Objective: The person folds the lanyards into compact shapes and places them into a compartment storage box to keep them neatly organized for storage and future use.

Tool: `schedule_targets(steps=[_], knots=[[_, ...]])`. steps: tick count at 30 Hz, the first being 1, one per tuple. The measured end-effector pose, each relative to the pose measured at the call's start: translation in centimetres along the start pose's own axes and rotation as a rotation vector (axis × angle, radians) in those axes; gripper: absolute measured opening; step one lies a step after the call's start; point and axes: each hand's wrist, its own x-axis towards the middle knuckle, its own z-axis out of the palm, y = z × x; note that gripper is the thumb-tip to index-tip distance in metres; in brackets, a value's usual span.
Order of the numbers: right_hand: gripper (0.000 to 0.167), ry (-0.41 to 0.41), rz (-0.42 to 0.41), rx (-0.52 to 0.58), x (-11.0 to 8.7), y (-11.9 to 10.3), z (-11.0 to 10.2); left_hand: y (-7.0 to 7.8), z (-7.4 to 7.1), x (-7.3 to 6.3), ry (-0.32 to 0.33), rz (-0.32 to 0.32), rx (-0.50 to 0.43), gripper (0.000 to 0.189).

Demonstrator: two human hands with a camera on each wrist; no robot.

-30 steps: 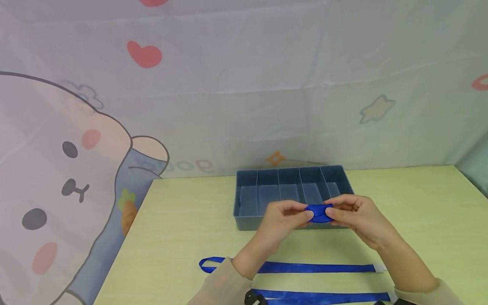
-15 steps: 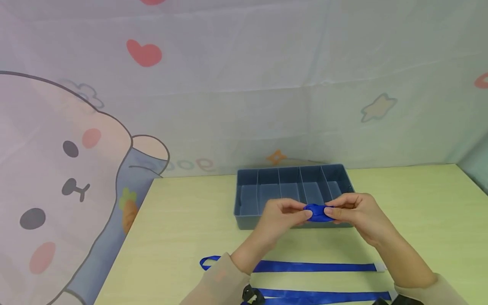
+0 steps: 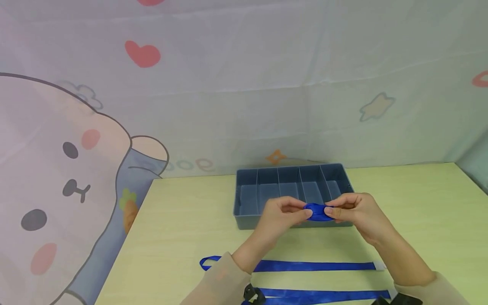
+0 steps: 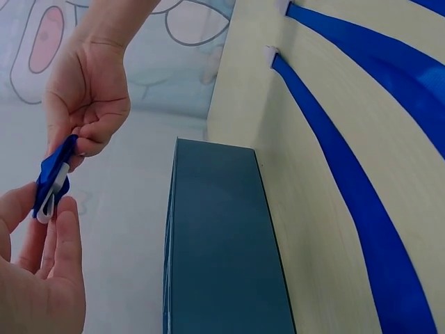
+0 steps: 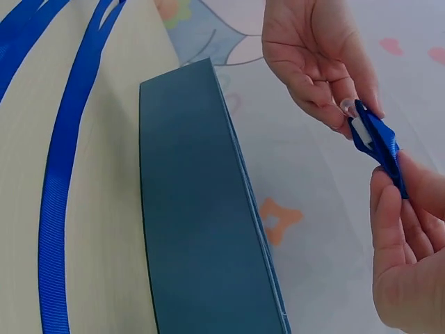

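A blue lanyard (image 3: 319, 212), folded into a small flat bundle, is held up in front of the divided box. My left hand (image 3: 280, 217) pinches its left end between thumb and fingers. On the right end, my right hand (image 3: 356, 214) pinches it with the thumb in front. In the left wrist view a white fitting (image 4: 59, 182) shows among the folds of the bundle. A clear tip and some white also stick out in the right wrist view, beside the fingers of my left hand (image 5: 323, 59).
A grey-blue box (image 3: 253, 221) with several compartments stands at the back of the pale table (image 3: 183, 212). Nearer me lies a blue lanyard (image 3: 316, 266) with a white end and a loop. More blue strap (image 3: 328, 295) lies at the front edge.
Both hands keep hold of the bundle at nearly the same place. The right thumb and fingers have shifted slightly, and the bundle looks a little more rounded. The lanyards on the table stay put.
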Motion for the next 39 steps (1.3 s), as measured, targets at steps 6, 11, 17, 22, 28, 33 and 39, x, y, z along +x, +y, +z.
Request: schedule_targets(steps=[6, 11, 17, 22, 28, 33, 39], knots=[[0.023, 0.002, -0.016, 0.011, 0.0, 0.6, 0.1, -0.1, -0.3, 0.0, -0.047, -0.034, 0.058, 0.023], [0.023, 0.007, -0.028, -0.018, 0.1, 0.6, 0.2, -0.1, -0.5, 0.1, -0.064, -0.041, 0.074, 0.024], [0.023, 0.005, -0.035, -0.031, 0.2, 0.5, 0.0, -0.2, -0.8, 0.0, -0.084, -0.037, 0.077, 0.028], [0.023, 0.011, -0.054, -0.034, 0.2, 0.4, -0.4, -0.2, -1.2, -0.1, -0.066, -0.025, 0.073, 0.028], [0.024, -0.001, -0.057, -0.032, 0.4, 0.6, -0.9, -0.2, -2.7, -0.4, -0.040, -0.003, 0.104, 0.026], [0.023, 0.010, -0.055, -0.033, 0.5, 0.7, -1.5, -0.3, -5.1, -0.4, 0.028, 0.050, 0.173, 0.026], [0.023, 0.036, -0.042, -0.031, 1.0, 1.0, -2.8, -0.9, -8.2, 0.1, 0.196, 0.119, 0.225, 0.022]])
